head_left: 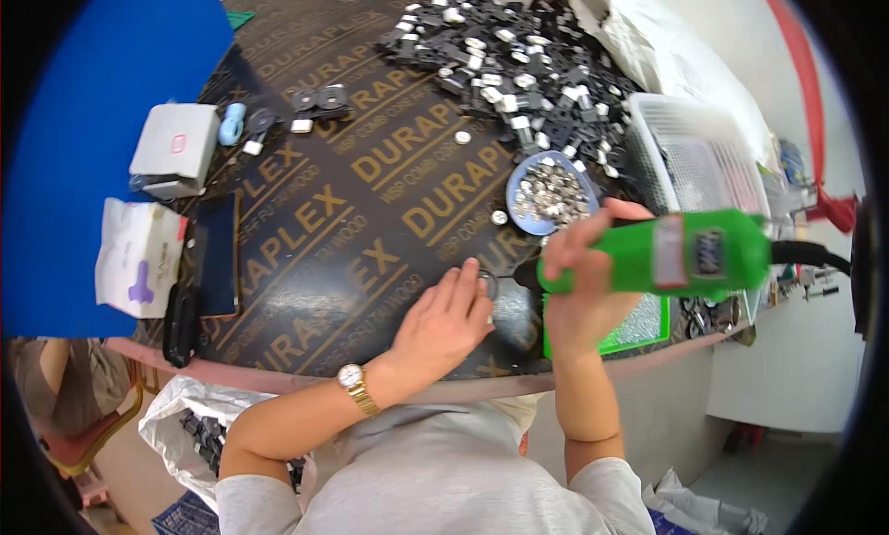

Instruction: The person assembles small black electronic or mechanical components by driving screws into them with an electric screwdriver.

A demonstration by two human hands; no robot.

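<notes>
My right hand [593,267] is wrapped around a green power screwdriver [662,253], held sideways over the table with its dark nose pointing left. A black cord runs from its right end. My left hand [446,317], wearing a gold-coloured wristwatch [356,387] on its wrist, rests on the table with fingers together. Its fingertips hold a small black part [489,281], mostly hidden under them, close to the tool's nose. Past my right hand sits a blue bowl [513,191] of small shiny metal pieces. A green tray [667,324] with tiny silvery pieces lies under the right forearm.
A large heap of black and white parts [519,68] covers the far right, beside a clear plastic basket [644,142]. To the left are a white box [176,146], a tissue pack [139,257], a dark flat device [219,257] and a few loose black parts [324,100].
</notes>
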